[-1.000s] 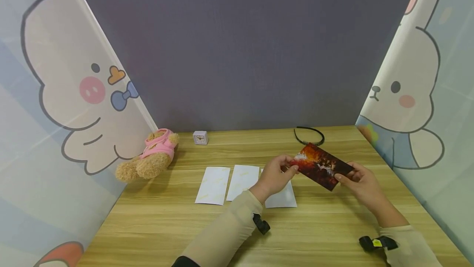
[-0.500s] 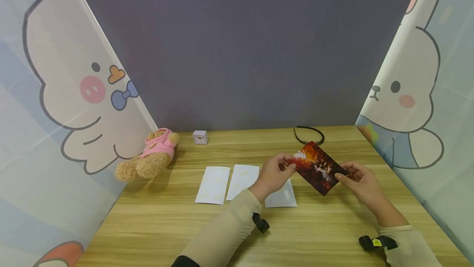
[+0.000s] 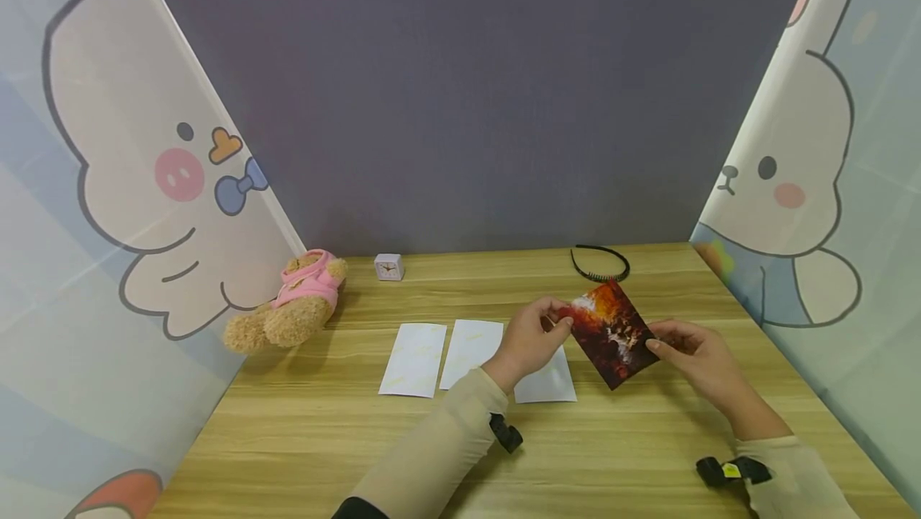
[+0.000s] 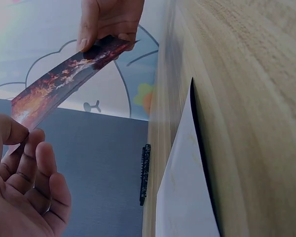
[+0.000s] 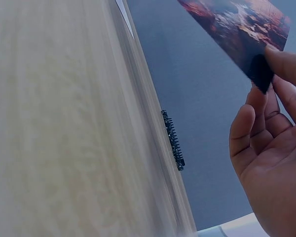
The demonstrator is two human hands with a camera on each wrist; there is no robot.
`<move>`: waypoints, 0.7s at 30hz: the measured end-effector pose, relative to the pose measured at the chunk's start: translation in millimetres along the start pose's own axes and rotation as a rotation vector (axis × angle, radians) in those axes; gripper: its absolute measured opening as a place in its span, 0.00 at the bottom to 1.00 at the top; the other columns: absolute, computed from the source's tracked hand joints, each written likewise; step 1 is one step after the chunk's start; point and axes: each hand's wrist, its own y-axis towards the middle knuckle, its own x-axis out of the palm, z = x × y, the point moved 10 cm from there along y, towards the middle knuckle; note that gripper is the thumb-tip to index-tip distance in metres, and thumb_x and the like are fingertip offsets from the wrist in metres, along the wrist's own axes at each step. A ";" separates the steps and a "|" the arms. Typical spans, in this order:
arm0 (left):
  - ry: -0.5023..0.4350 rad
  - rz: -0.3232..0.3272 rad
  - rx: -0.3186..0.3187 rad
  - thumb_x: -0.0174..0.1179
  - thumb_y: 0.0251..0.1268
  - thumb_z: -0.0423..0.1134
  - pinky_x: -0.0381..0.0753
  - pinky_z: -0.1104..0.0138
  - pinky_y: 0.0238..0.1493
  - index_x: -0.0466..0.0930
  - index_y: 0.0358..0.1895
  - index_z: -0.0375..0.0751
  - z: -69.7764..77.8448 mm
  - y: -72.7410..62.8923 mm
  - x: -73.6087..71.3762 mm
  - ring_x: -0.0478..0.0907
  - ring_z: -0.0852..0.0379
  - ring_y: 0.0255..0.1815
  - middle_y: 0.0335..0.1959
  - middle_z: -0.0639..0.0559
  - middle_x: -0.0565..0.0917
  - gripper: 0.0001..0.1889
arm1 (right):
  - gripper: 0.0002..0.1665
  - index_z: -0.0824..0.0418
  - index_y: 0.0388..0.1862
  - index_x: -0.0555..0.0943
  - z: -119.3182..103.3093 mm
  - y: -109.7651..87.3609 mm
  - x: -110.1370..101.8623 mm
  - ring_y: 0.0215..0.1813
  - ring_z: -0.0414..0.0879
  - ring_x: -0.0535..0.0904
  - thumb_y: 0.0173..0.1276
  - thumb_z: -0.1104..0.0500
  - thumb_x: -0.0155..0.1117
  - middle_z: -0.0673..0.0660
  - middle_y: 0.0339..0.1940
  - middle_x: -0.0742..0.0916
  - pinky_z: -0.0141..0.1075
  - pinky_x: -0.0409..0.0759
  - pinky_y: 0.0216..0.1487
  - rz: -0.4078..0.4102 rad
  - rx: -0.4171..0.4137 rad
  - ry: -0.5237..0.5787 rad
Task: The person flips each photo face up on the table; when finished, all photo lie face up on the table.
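A glossy photo print [image 3: 612, 331] in dark red, orange and white is held above the table between both hands. My left hand [image 3: 528, 341] pinches its left corner between thumb and fingers. At the opposite edge, my right hand [image 3: 698, 363] grips it with the thumb on the picture side. The left wrist view has the print [image 4: 64, 81] stretched between the two hands, seen at a slant. Below and left of it lie three white sheets of paper: a left sheet [image 3: 413, 361], a middle sheet [image 3: 471, 353], and a right sheet [image 3: 548, 381] partly hidden by my left hand.
A black toothed headband [image 3: 603, 265] lies at the back, just behind the print. A small white clock [image 3: 389, 267] stands at the back left, near a teddy bear in pink [image 3: 305, 295]. A grey panel [image 3: 475, 103] closes off the table's far edge.
The photo print has turned clockwise, its lower corner swinging down and to the left. My right hand has shifted slightly and holds it nearer the right corner; the left hand hardly moved.
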 end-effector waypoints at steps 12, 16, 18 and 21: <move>-0.015 -0.009 0.012 0.59 0.81 0.48 0.72 0.67 0.29 0.84 0.56 0.57 1.2 -1.5 1.3 0.73 0.63 0.31 0.37 0.66 0.80 0.10 | 0.09 0.67 0.50 0.87 -1.1 0.9 4.8 0.36 0.41 0.82 0.73 0.67 0.70 0.44 0.44 0.88 0.37 0.79 0.34 -0.015 -0.043 0.050; -0.011 -0.013 0.004 0.59 0.81 0.50 0.72 0.67 0.28 0.84 0.57 0.57 0.3 -1.8 1.5 0.73 0.63 0.30 0.38 0.66 0.80 0.10 | 0.07 0.66 0.48 0.87 -1.6 1.2 5.4 0.34 0.42 0.82 0.73 0.68 0.70 0.45 0.43 0.88 0.38 0.78 0.32 -0.020 -0.051 0.056; -0.010 -0.012 0.002 0.59 0.81 0.50 0.73 0.67 0.28 0.84 0.57 0.57 0.4 -1.6 1.6 0.73 0.63 0.30 0.38 0.66 0.80 0.11 | 0.07 0.66 0.47 0.87 -1.7 1.0 5.4 0.33 0.42 0.81 0.73 0.68 0.69 0.45 0.42 0.88 0.39 0.78 0.32 -0.022 -0.053 0.058; -0.012 -0.007 -0.002 0.59 0.81 0.51 0.73 0.67 0.29 0.83 0.57 0.55 0.3 -1.4 1.5 0.73 0.63 0.31 0.38 0.66 0.80 0.11 | 0.06 0.66 0.47 0.87 -1.1 0.6 5.0 0.33 0.43 0.80 0.73 0.68 0.69 0.45 0.42 0.88 0.39 0.77 0.31 -0.020 -0.048 0.056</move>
